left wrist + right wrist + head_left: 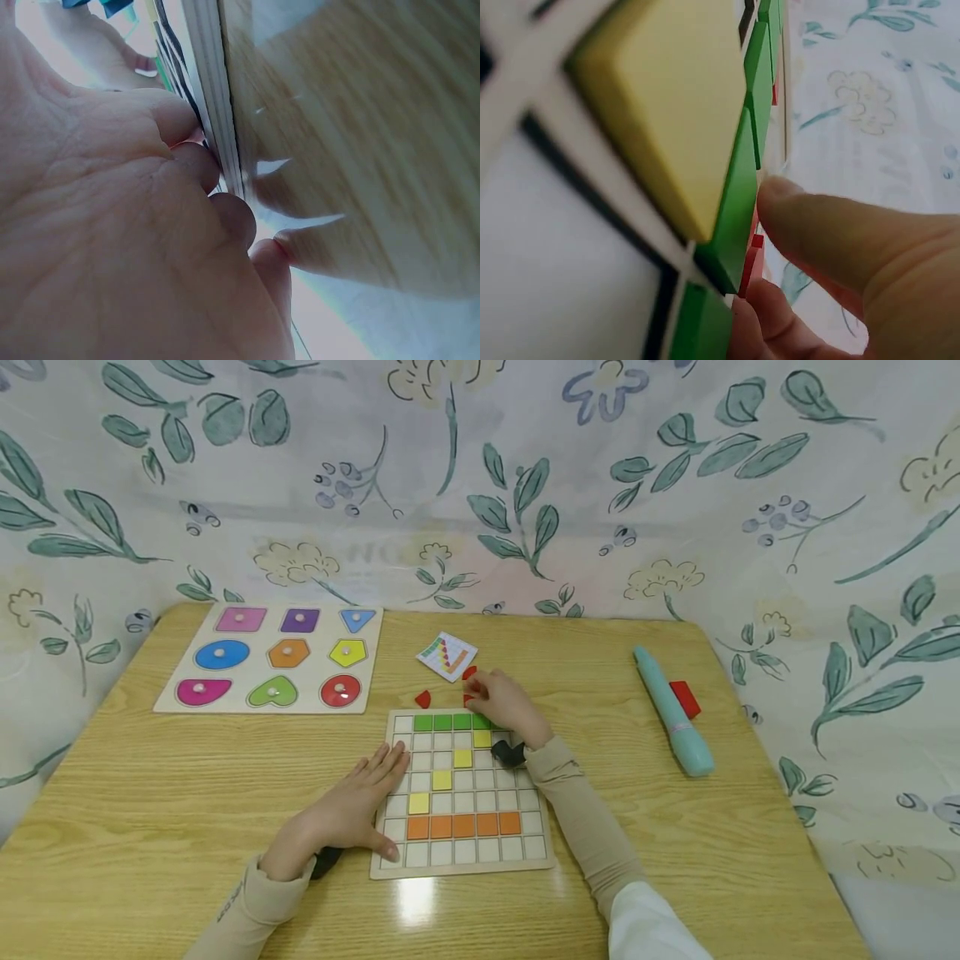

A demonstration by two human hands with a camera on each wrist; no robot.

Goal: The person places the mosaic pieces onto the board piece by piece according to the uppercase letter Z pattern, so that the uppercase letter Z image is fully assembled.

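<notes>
Grid board (486, 779) flat, partly tiled; red pieces (423, 699) beyond far edge.

The puzzle (258, 645), holding 9 pieces (281, 656), lies left of the card (447, 656), the grid (465, 802) before both, the wand (670, 710) right of these 3.

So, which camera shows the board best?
The head view: nearly the whole board, seen from above. The left wrist view shows mainly its edge; the right wrist view, just one part, close up.

Beige sleeves (587, 822), white upper sleeve (651, 925), black wrist pieces (507, 754)
</notes>
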